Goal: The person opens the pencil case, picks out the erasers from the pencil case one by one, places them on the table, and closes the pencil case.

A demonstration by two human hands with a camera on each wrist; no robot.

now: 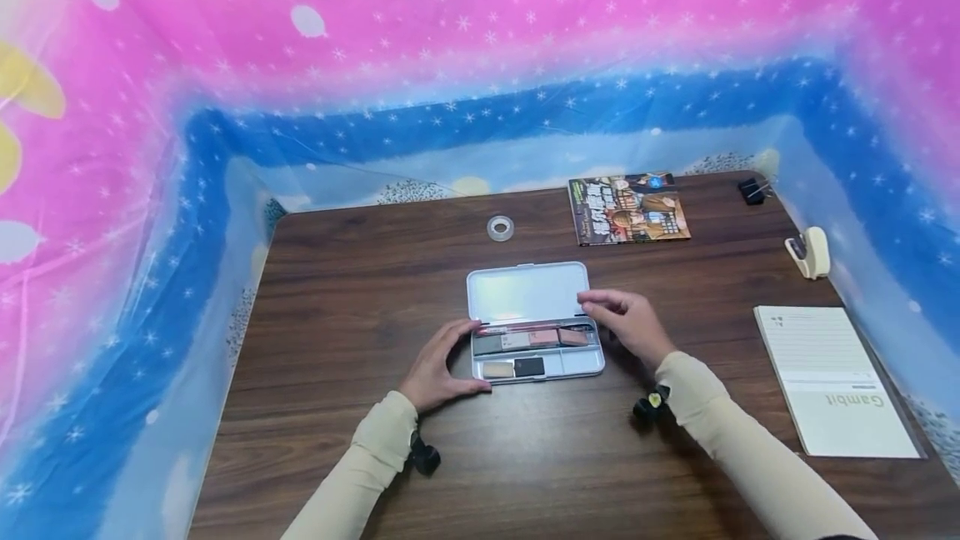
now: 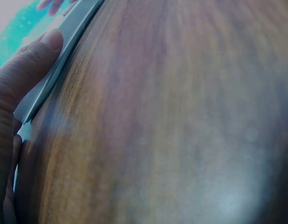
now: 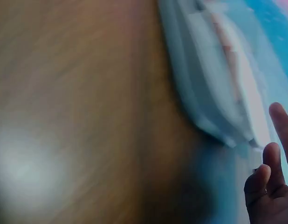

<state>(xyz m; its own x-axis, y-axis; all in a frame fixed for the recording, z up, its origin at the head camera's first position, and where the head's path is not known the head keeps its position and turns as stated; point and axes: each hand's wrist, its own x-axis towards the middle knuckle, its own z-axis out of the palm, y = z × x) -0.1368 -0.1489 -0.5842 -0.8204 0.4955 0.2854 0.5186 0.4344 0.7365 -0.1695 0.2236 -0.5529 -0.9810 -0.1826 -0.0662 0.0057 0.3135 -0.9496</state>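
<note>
An open pale pencil case [image 1: 576,363] lies on the table with its lid [image 1: 528,293] folded back. My left hand [image 1: 438,367] holds the case's left end, thumb along the front edge and fingers by the hinge. In the left wrist view, the thumb [image 2: 34,63] presses on the rim. My right hand [image 1: 628,323] is at the lid's right edge with its fingers extended; the right wrist view shows them spread apart. Inside the case, grey, white and pink blocks [image 1: 545,338] lie in a row below a thin red stick. Nearer me are a tan block [image 1: 498,369] and a black block [image 1: 529,367].
A tape roll [image 1: 500,228] and a comic book [image 1: 628,208] lie behind the case. Along the right side are a black binder clip [image 1: 752,191], a cream stapler [image 1: 810,253] and a notepad [image 1: 836,382]. Patterned cloth [image 1: 480,123] hangs around the wooden table [image 1: 337,290].
</note>
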